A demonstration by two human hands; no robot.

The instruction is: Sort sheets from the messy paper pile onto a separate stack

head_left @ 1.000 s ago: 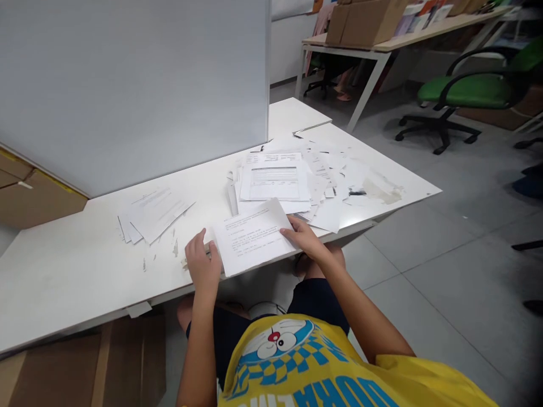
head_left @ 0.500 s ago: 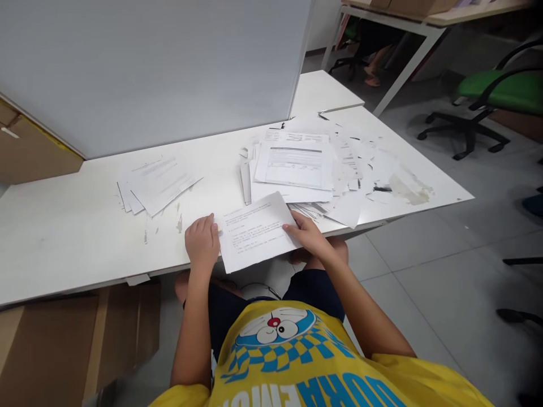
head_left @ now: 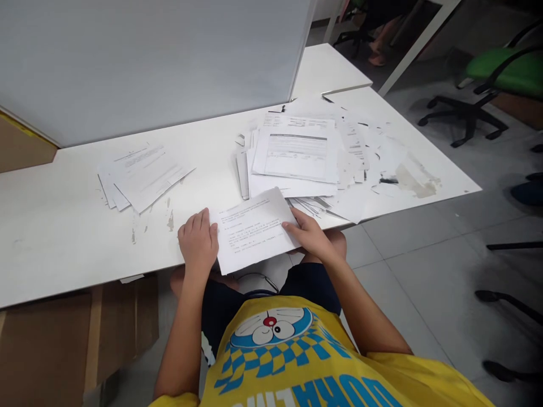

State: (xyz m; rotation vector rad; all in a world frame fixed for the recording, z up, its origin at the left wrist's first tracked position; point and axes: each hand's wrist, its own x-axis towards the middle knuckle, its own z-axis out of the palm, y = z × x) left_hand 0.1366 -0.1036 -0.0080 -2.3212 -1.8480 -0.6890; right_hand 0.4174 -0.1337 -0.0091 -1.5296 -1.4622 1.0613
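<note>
Left hand presses flat, fingers spread, on the left edge of the printed sheet; right hand pinches its right edge. I see lines of small black type there, too fine to read. It's white, creased, hanging over the near edge of the table. Against half a second ago, both hands keep the same hold; the loose paper pile sits just behind.

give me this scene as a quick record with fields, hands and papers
left hand: flat on the left edge of the printed sheet
right hand: grips the sheet's right edge
sheet: overhangs the white desk's front edge
left pile: small stack of papers
right pile: bigger, messy heap with scraps
behind: grey partition
</note>
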